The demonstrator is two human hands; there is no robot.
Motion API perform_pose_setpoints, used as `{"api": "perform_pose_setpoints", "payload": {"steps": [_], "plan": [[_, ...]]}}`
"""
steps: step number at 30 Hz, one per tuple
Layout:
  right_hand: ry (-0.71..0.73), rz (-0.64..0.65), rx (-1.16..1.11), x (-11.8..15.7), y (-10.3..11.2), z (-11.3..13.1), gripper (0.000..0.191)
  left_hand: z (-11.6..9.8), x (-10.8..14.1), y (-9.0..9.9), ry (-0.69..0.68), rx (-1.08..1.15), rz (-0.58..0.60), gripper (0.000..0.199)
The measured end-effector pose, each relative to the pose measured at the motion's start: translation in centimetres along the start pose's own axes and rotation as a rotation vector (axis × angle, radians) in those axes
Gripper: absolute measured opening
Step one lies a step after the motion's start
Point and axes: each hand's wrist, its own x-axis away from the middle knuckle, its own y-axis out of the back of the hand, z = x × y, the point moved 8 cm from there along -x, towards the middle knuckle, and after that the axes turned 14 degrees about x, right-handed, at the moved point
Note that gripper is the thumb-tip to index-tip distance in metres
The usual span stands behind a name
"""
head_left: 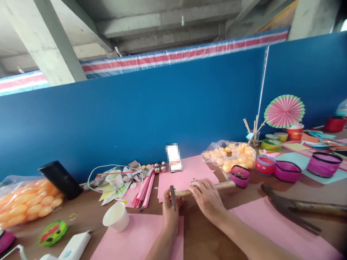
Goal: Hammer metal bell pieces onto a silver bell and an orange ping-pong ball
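A small hammer with a pale wooden handle [225, 185] lies across both hands at the middle of the table. My left hand [171, 207] is closed near its dark metal head [172, 198]; part of the fingers is hidden behind the head. My right hand [207, 198] rests over the handle with its fingers curled round it. Beneath and beyond the hands are pink paper sheets [187, 173]. A white paper cup [116, 216] stands left of my left hand, on another pink sheet [141, 238].
A larger hammer-like tool [290, 213] lies at the right. Bags of orange balls [29, 202] sit at the left and back right. Purple fabric containers [287, 171] stand at the right. A black object [61, 180] leans near the blue partition [162, 108].
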Motion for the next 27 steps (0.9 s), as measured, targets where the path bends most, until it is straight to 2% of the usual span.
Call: {"api": "perform_pose_setpoints", "payload": {"steps": [4,11,17,21,27], "plan": [[-0.027,-0.031,-0.015,-0.1,1.0,-0.3,0.02,0.2,-0.2,0.2,0.0,0.028,0.004,0.048],[-0.124,-0.021,-0.083,0.1,0.9,-1.7,0.026,-0.6,0.1,-0.4,-0.03,-0.103,0.013,0.045],[-0.111,0.006,-0.03,0.1,0.5,-1.9,0.032,-0.7,0.2,-0.5,-0.01,-0.086,0.004,0.043],[-0.155,-0.008,-0.042,0.1,0.7,-2.3,0.031,-0.9,0.4,-0.5,-0.006,-0.141,0.007,0.046],[-0.112,0.011,-0.017,0.0,0.7,-1.8,0.031,-1.0,0.4,-0.6,0.001,-0.141,0.014,0.045]]}}
